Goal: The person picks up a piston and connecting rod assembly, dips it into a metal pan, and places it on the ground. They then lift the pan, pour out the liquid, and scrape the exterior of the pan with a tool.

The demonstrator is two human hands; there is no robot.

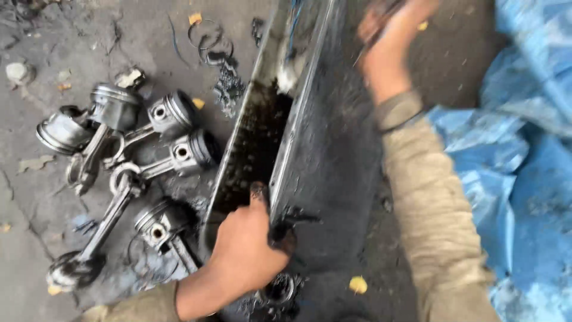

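A long, oily metal pan [333, 149] stands tilted on its side on the dirty ground, its black greasy inside facing left. My left hand [247, 244] grips the pan's near rim, thumb hooked over the edge. Up at the far end my right hand [387, 42] is blurred and closed around a dark object against the pan's outer face; I cannot make out what that object is. Both sleeves are tan and stained.
Several pistons with connecting rods [149, 149] lie on the ground to the left. Loose piston rings [208, 42] rest beyond them. A crumpled blue tarp [524, 149] covers the right side. Yellow leaf bits [357, 284] dot the oily ground.
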